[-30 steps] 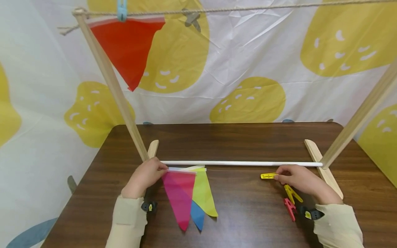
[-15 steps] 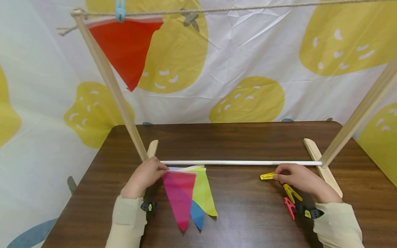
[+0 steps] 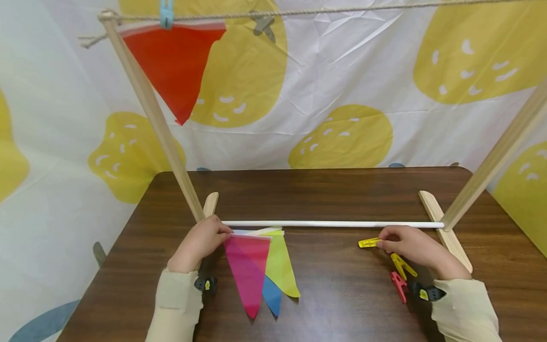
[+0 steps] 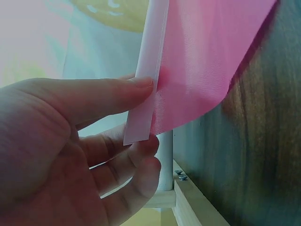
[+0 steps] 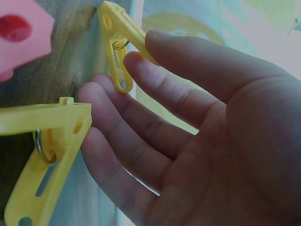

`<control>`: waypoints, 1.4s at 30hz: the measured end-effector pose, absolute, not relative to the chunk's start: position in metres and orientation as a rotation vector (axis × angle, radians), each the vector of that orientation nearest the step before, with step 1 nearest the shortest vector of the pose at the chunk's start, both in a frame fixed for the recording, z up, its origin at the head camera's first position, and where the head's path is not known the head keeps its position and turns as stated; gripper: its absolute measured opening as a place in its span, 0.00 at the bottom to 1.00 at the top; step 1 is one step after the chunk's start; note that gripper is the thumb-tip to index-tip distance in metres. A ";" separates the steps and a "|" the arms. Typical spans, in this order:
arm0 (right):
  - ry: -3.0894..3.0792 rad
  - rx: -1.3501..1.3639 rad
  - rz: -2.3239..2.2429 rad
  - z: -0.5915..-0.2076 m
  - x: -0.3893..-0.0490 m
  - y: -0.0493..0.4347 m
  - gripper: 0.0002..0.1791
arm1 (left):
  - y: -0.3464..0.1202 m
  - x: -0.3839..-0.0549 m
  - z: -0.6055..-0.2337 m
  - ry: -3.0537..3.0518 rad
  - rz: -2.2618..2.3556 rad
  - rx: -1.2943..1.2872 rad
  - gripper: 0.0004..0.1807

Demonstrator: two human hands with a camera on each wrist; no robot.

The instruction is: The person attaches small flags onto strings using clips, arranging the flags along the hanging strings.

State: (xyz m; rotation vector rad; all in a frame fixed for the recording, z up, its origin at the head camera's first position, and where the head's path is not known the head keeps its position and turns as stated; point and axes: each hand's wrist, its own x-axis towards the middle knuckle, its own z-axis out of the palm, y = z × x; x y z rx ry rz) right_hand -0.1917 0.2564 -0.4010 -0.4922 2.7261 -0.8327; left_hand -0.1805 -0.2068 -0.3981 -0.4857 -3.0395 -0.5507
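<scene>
My left hand (image 3: 201, 243) pinches the white top band of a pink pennant (image 3: 249, 270) at its left end; in the left wrist view the thumb (image 4: 117, 96) lies across that band (image 4: 146, 70). Beneath the pink one, a blue pennant (image 3: 272, 295) and a yellow-green pennant (image 3: 282, 266) fan out on the table. On the right, my right hand (image 3: 412, 247) holds a yellow clothespin (image 3: 368, 242) by one handle between thumb and index finger. A second yellow clothespin (image 3: 402, 266) and a red clothespin (image 3: 399, 287) lie beside that hand, close to the wrist.
A wooden frame stands on the brown table (image 3: 325, 294), with a left post (image 3: 155, 118), a right post (image 3: 491, 161) and a white crossbar (image 3: 333, 223). Along its top runs a rope (image 3: 299, 14), where a light blue clothespin (image 3: 166, 14) holds a red pennant (image 3: 177, 61).
</scene>
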 end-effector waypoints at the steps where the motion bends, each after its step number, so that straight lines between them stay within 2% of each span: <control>1: 2.729 -0.492 -0.831 -0.401 -0.192 0.256 0.08 | -0.207 -0.181 -0.398 -3.036 -0.550 -0.489 0.06; 15: 2.784 -0.546 -0.839 -0.398 -0.189 0.256 0.07 | -0.215 -0.181 -0.398 -3.015 -0.690 -0.423 0.07; 25: 2.935 -0.475 -0.901 -0.390 -0.188 0.253 0.12 | -0.223 -0.178 -0.390 -2.988 -0.822 -0.312 0.05; 42: 2.959 -0.484 -0.914 -0.392 -0.192 0.256 0.13 | -0.223 -0.176 -0.380 -2.907 -0.873 -0.294 0.11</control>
